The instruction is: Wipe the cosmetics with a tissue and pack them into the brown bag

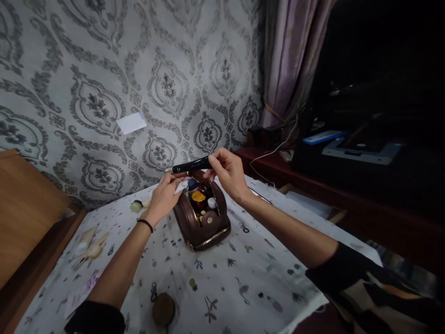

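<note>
A brown cosmetic bag [187, 218] stands unzipped on the patterned cloth, holding an orange-lidded jar [199, 197], a white-capped jar [212, 202] and other small items. Above its far side, my right hand [229, 174] pinches one end of a black tube [191, 165] between thumb and fingers. The tube's other end reaches over my left hand [163, 197], which is at the bag's left edge with its fingers closed on a white tissue or wipe [181, 186].
Left of the bag lie a small green-lidded jar [136, 206] and brushes [93, 252]. A round brown item [163, 309] is near the front. The patterned wall [167, 83] rises behind; a dark red shelf [271, 167] borders the right.
</note>
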Motion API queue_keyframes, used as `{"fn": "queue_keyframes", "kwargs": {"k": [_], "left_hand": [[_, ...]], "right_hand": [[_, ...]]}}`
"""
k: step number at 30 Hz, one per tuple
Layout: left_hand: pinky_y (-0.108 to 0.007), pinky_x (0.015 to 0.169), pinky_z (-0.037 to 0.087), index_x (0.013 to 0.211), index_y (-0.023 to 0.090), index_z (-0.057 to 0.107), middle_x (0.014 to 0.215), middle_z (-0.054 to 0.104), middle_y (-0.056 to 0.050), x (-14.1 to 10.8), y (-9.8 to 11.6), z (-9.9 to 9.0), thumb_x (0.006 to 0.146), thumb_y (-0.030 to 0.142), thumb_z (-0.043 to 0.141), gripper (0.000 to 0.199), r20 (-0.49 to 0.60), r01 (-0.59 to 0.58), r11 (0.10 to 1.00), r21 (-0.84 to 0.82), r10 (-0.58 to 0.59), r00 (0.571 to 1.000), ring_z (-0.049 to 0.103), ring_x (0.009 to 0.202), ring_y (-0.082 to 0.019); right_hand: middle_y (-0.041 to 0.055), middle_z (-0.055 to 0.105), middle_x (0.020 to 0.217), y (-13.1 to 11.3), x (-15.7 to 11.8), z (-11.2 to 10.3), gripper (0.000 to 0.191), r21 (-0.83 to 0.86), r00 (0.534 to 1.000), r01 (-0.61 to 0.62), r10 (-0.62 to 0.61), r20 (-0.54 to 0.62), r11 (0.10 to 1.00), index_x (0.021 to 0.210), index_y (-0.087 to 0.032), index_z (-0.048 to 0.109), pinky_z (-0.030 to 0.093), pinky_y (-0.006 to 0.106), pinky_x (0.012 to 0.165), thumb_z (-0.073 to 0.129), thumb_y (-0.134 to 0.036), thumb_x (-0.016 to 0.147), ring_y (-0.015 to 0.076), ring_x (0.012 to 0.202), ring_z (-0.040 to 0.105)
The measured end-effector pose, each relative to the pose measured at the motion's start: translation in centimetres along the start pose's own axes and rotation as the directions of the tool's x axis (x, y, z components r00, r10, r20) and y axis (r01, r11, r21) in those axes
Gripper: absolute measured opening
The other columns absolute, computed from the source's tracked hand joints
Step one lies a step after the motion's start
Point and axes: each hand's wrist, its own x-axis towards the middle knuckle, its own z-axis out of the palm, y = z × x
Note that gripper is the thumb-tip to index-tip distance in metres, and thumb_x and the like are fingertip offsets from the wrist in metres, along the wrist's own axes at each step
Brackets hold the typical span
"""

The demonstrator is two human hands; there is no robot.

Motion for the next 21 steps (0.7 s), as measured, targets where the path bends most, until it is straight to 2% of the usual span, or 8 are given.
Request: {"fn": "queue_keyframes", "kwargs": {"k": [3,6,11,16,21], "left_hand": [[-0.037,0.09,0.049,0.125,0.023,0.062,0.112,0.054,-0.01,0.2,0.1,0.0,0.097,0.034,0.044,0.035,0.042,-0.003,0.998,0.063,0.0,0.999,0.053,0.11,-0.027],[-0.036,0.087,0.049,0.12,0.022,0.065,0.11,0.054,-0.01,0.2,0.2,0.1,0.097,0.034,0.044,0.033,0.047,-0.01,0.995,0.103,0.005,0.999,0.052,0.107,-0.027],[-0.035,0.086,0.049,0.122,0.024,0.063,0.111,0.055,-0.008,0.0,0.2,0.4,0.096,0.031,0.046,0.032,0.012,-0.033,0.996,0.082,0.032,0.999,0.052,0.105,-0.025],[-0.034,0.087,0.049,0.12,0.024,0.065,0.11,0.056,-0.008,-0.3,0.3,0.6,0.097,0.03,0.045,0.031,-0.019,-0.016,0.999,0.042,0.017,1.0,0.052,0.103,-0.024],[-0.037,0.09,0.048,0.122,0.022,0.064,0.112,0.057,-0.009,-0.3,0.4,0.7,0.097,0.03,0.044,0.033,-0.002,-0.011,0.999,0.04,0.011,1.0,0.052,0.105,-0.025]], "right_hand": [[-0.0048,0.056,0.049,0.8,0.9,-0.4,0.039,-0.082,1.0,0.006,-0.008,-0.02,0.997,0.073,-0.022,0.045,0.041,0.021,0.045,0.055,-0.056,0.088,0.0114,0.043,0.056],[-0.005,0.055,0.048,1.7,1.7,-0.7,0.031,-0.193,1.0,-0.014,0.013,-0.008,0.981,0.072,-0.023,0.043,0.042,0.022,0.048,0.052,-0.046,0.091,0.0119,0.044,0.056],[-0.0042,0.058,0.052,2.0,2.5,-0.5,0.017,-0.426,0.993,-0.036,0.082,0.09,0.904,0.075,-0.022,0.048,0.045,0.024,0.063,0.047,-0.026,0.091,0.0141,0.054,0.061],[-0.0003,0.062,0.06,1.5,3.2,0.3,0.016,-0.625,0.97,0.058,0.103,0.218,0.778,0.082,-0.018,0.058,0.041,0.023,0.07,0.045,-0.019,0.092,0.0159,0.066,0.061],[0.0052,0.067,0.077,1.9,4.2,1.6,0.02,-0.729,0.924,0.19,0.131,0.358,0.657,0.09,-0.016,0.062,0.037,0.023,0.07,0.043,-0.02,0.095,0.0166,0.073,0.058]]}}
